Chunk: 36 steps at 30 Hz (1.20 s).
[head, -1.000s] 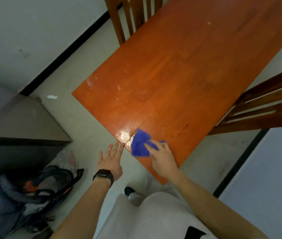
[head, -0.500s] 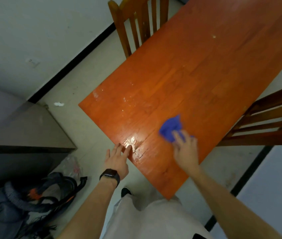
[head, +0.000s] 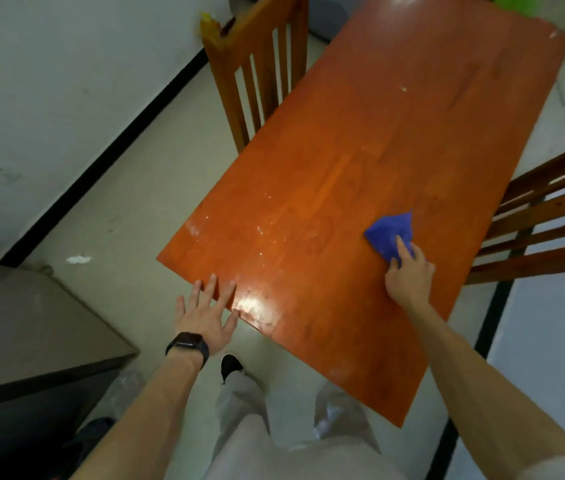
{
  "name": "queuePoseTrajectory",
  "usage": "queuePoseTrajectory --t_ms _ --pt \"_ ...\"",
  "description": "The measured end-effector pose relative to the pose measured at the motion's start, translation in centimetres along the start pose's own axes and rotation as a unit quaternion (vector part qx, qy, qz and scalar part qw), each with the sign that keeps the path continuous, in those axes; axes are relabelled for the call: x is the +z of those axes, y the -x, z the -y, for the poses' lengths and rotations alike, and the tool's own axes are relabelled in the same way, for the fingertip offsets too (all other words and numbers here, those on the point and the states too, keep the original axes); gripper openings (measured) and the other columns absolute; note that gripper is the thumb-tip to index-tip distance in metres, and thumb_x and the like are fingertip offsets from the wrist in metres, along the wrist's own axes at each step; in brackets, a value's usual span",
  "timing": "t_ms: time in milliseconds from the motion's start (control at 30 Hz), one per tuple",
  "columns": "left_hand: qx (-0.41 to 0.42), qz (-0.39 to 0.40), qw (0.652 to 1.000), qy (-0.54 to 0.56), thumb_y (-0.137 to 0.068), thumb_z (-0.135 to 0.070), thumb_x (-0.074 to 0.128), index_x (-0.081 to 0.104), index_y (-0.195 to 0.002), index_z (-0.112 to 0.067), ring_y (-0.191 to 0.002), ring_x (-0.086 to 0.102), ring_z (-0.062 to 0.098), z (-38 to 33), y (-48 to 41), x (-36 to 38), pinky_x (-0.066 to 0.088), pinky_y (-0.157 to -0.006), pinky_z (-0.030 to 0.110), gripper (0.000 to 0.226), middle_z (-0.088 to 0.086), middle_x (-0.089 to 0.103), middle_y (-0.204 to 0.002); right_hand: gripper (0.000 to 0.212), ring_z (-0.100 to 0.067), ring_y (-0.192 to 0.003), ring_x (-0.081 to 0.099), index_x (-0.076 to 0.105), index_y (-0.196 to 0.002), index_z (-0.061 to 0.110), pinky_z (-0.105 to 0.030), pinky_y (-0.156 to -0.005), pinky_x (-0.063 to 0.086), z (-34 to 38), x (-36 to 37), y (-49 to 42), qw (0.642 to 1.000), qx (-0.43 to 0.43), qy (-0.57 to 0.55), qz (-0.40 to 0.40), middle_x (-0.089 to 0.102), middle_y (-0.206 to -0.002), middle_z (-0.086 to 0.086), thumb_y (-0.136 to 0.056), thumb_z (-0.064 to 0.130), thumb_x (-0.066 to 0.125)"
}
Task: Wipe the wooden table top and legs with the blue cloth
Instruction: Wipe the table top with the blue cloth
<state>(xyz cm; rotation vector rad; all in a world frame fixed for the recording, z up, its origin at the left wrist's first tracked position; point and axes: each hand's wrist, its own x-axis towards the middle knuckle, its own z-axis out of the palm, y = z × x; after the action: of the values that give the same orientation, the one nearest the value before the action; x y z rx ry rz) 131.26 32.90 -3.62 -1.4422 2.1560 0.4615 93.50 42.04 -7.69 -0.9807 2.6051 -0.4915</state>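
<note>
Room (head view): pale tiled floor [head: 128,209], white wall, grey cabinet [head: 32,323] lower left, paper scrap [head: 78,259] on the floor.
Bench [head: 378,150]: orange-brown wooden top running away from me on a diagonal, with a left chair [head: 257,64] and a right chair [head: 544,223] close against the long sides.
Dirt: whitish smears [head: 263,233] toward the near-left corner, one crumb [head: 403,88] far up.
Blue cloth [head: 386,233]: crumpled flat on the top, near the right long edge, well apart from the smears.
Right hand [head: 411,271]: on the cloth's near edge, fingers laid on top, index straight, pressing it to the wood. I see no pinch.
Left hand [head: 205,313]: fingers spread and straight, tips touching the bench's near edge, holding nothing; watch [head: 187,342] on the wrist.
Handling (my call): cloth is light, soft and limp, and should slide easily on varnish. It would bunch if pushed by a corner, so I'd press flat over its middle.
Progress (my call): smears not yet wiped; legs hidden under the top.
</note>
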Motion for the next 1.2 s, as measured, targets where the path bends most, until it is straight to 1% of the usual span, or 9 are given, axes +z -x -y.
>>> queuePoseTrajectory --t_ms 100,233,300,400,533,733,900,1100,1200 --pt "0.067 0.002 0.997 -0.025 -0.097 -0.061 0.024 -0.013 -0.149 -0.05 -0.15 -0.009 0.031 3.0 -1.5 -0.2 0.0 -0.118 0.055 0.065 -0.006 -0.014 -0.163 0.05 -0.041 -0.113 0.05 0.054 -0.138 0.026 -0.045 -0.098 0.037 4.0 4.9 8.6 0.999 -0.044 0.0 0.011 0.05 -0.139 -0.016 -0.089 0.017 0.047" --pt "0.096 0.039 0.994 -0.035 -0.095 -0.058 0.033 -0.012 -0.15 -0.048 -0.149 -0.014 0.033 4.9 -1.6 -0.4 -0.001 -0.118 0.059 0.071 -0.008 -0.02 -0.161 0.049 -0.027 -0.112 0.046 0.058 -0.129 0.039 -0.039 -0.103 0.039 8.3 6.8 19.1 0.971 -0.167 -0.045 0.166 0.052 -0.136 -0.001 -0.089 0.012 0.049" --pt "0.104 0.058 0.992 -0.035 -0.094 -0.063 0.031 -0.012 -0.151 -0.046 -0.148 -0.014 0.035 5.2 -1.8 -0.8 -0.002 -0.117 0.06 0.073 -0.008 -0.022 -0.161 0.048 -0.019 -0.118 0.05 0.057 -0.12 0.044 -0.034 -0.107 0.039 8.3 5.0 19.6 0.966 -0.115 -0.136 0.187 0.054 -0.131 0.003 -0.093 0.004 0.052" --pt "0.121 0.07 0.989 -0.045 -0.094 -0.065 0.029 -0.015 -0.15 -0.046 -0.148 -0.015 0.036 5.0 -2.2 -1.4 -0.002 -0.116 0.061 0.074 -0.008 -0.026 -0.159 0.041 -0.021 -0.123 0.051 0.057 -0.125 0.03 -0.044 -0.11 0.038 6.3 0.7 15.5 0.979 0.062 -0.189 0.034 0.056 -0.132 -0.003 -0.094 0.003 0.053" --pt "0.143 0.084 0.984 -0.061 -0.094 -0.065 0.03 -0.018 -0.15 -0.045 -0.148 -0.015 0.037 5.8 -2.4 -1.5 0.0 -0.116 0.062 0.076 -0.007 -0.027 -0.159 0.048 -0.038 -0.127 0.044 0.047 -0.142 0.021 -0.048 -0.109 0.035 2.3 -0.7 15.6 0.97 0.228 -0.03 -0.075 0.046 -0.142 -0.015 -0.094 0.012 0.049" --pt "0.165 0.086 0.977 -0.106 -0.095 -0.063 0.03 -0.022 -0.149 -0.04 -0.148 -0.011 0.041 6.0 -2.4 -1.9 0.001 -0.117 0.061 0.078 -0.002 -0.026 -0.16 0.051 -0.039 -0.099 0.052 0.057 -0.134 0.02 -0.046 -0.093 0.042 12.2 10.4 24.9 0.985 0.156 -0.008 -0.07 0.056 -0.128 -0.018 -0.086 0.02 0.041" --pt "0.186 0.093 0.969 -0.137 -0.094 -0.063 0.031 -0.019 -0.151 -0.038 -0.148 -0.005 0.044 6.1 -2.8 -2.3 0.007 -0.119 0.056 0.079 0.002 -0.022 -0.161 0.05 -0.03 -0.112 0.055 0.061 -0.13 0.026 -0.041 -0.1 0.045 10.6 6.9 23.1 0.984 0.083 -0.152 0.032 0.057 -0.129 -0.01 -0.083 0.01 0.053" --pt "0.186 0.09 0.97 -0.125 -0.094 -0.065 0.023 -0.02 -0.15 -0.04 -0.148 -0.01 0.041 6.0 -2.5 -1.9 0.004 -0.119 0.057 0.075 -0.001 -0.025 -0.16 0.053 -0.037 -0.132 0.036 0.041 -0.146 0.023 -0.049 -0.111 0.031 3.4 2.3 22.0 0.912 0.389 -0.077 -0.1 0.037 -0.149 -0.014 -0.094 0.013 0.047" --pt "0.184 0.089 0.971 -0.124 -0.095 -0.065 0.022 -0.02 -0.149 -0.04 -0.148 -0.011 0.04 6.1 -2.5 -2.0 0.002 -0.118 0.057 0.073 -0.001 -0.025 -0.16 0.054 -0.039 -0.124 0.037 0.047 -0.141 0.026 -0.051 -0.104 0.035 10.6 6.8 22.8 0.947 0.294 -0.063 -0.109 0.042 -0.145 -0.013 -0.09 0.009 0.05"
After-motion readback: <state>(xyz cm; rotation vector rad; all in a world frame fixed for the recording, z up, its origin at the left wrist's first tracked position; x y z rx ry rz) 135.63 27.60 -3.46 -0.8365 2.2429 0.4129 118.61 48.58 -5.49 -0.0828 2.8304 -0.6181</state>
